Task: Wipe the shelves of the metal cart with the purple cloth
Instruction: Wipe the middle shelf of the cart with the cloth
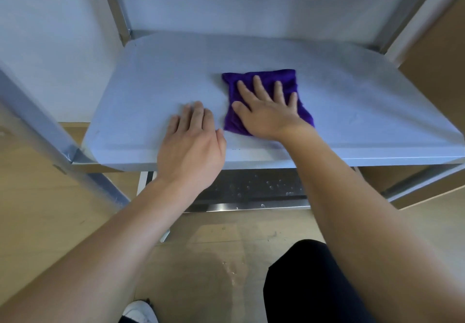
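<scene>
Steel uprights (115, 8) frame the shelf (151, 83); droplets (259, 186), perhaps water, below.

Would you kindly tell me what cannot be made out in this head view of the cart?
- Lower shelf: mostly hidden by the middle shelf and forearms; only a droplet-speckled front strip shows.
- Surface under the purple cloth: covered by it and the right hand.
- Left hand fingers: blurred; contact with the shelf unclear.
- Cart posts: cut off by the top edge of the head view.
</scene>
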The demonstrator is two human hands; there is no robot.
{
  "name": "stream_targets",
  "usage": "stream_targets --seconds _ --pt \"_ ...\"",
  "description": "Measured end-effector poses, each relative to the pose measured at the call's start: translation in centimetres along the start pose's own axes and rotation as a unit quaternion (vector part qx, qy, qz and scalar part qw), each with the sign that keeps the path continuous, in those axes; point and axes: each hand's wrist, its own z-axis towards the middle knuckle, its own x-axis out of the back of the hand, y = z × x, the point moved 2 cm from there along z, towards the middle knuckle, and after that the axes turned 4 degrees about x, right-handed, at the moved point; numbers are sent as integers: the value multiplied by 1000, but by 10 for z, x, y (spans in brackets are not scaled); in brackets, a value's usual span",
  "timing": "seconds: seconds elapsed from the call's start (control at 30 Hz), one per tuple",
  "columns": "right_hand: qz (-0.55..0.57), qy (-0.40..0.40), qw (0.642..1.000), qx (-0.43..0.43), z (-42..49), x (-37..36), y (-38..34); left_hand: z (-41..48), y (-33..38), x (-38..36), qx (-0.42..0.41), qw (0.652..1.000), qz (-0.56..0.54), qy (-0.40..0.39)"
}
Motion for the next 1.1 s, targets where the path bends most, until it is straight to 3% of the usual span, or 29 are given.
stream_targets --seconds 0.13,0.3,0.63,0.87,1.1 --pt "0 -11 998 55 22 -2 -36 0 -1 0 3 1000 2 8" --pt "9 12 997 75 33 -1 -21 2 -4 2 0 1000 10 14" --pt "-57 7 998 -3 41 10 67 8 -5 2 -5 1000 3 15" --pt "2 21 996 -83 50 9 29 12 2 0 12 1000 -1 24" --pt "13 -10 998 57 74 1 -51 11 1 -1 13 1000 0 24"
